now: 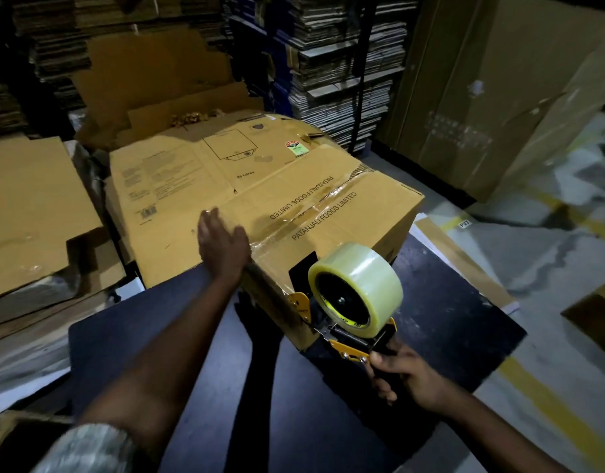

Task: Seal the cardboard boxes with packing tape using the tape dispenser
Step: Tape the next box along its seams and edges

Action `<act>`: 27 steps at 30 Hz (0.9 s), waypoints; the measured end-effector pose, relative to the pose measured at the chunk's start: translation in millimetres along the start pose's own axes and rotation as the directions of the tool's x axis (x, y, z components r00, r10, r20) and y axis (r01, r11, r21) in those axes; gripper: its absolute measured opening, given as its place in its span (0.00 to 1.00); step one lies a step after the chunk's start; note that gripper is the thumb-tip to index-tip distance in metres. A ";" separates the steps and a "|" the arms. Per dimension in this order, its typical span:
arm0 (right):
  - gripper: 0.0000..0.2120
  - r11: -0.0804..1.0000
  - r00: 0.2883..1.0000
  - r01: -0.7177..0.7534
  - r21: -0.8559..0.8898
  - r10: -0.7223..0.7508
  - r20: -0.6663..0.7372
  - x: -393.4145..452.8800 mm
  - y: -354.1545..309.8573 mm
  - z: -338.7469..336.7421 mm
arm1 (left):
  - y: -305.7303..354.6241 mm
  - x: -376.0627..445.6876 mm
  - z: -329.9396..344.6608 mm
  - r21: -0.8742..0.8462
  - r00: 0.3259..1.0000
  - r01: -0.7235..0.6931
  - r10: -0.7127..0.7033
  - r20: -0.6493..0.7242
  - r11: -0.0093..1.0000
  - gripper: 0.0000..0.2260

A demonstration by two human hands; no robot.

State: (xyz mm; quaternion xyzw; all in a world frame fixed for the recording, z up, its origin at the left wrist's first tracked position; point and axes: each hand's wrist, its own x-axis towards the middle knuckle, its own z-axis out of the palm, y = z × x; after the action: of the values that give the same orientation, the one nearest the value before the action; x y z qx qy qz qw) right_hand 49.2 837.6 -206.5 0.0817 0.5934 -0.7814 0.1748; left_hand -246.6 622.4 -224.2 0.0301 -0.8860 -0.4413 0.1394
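A brown cardboard box (328, 206) printed "PATANJALI FOODS LIMITED" stands on a dark table (447, 312), its top flaps closed with clear tape along the seam. My left hand (222, 242) presses flat on the near left part of the top. My right hand (401, 375) grips the handle of a yellow and black tape dispenser (348, 336) with a clear tape roll (357, 288). The dispenser's front sits against the box's near side, just below the top edge.
A flattened printed carton (178, 179) lies behind and left of the box. More flat cardboard (31, 206) lies at the left. Stacks of folded cartons (342, 66) fill shelves behind. A tall cardboard sheet (499, 97) leans at the right. The floor (550, 254) lies right of the table.
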 end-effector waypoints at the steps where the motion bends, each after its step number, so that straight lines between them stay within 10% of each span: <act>1: 0.30 1.000 1.000 -0.002 0.000 0.002 -0.003 0.6 0.1 0.1 | -1.3 -20.5 0.6 -0.043 0.988 -0.153 0.153 0.004 0.987 0.23; 9: 0.32 0.999 0.999 0.046 -0.016 -0.047 -0.022 1.3 -5.4 3.6 | -0.4 -104.2 18.6 -0.263 0.901 -0.409 0.432 0.035 0.874 0.19; 18: 0.02 0.983 0.993 0.116 -0.142 -0.112 0.038 -2.1 -12.2 2.5 | -9.6 -99.0 30.4 -0.243 0.918 -0.383 0.397 0.011 0.892 0.21; 27: 0.23 0.954 0.995 0.082 -0.287 -0.093 -0.023 -28.1 19.5 -21.9 | 15.8 -104.9 13.2 -0.102 0.963 -0.202 0.216 0.160 0.974 0.20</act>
State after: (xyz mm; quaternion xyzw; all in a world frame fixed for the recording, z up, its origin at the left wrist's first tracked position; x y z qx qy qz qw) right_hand 80.6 859.0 -220.8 0.0432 0.7061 -0.6930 0.1393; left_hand -148.4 660.7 -242.4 -0.1075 -0.8734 -0.4620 0.1101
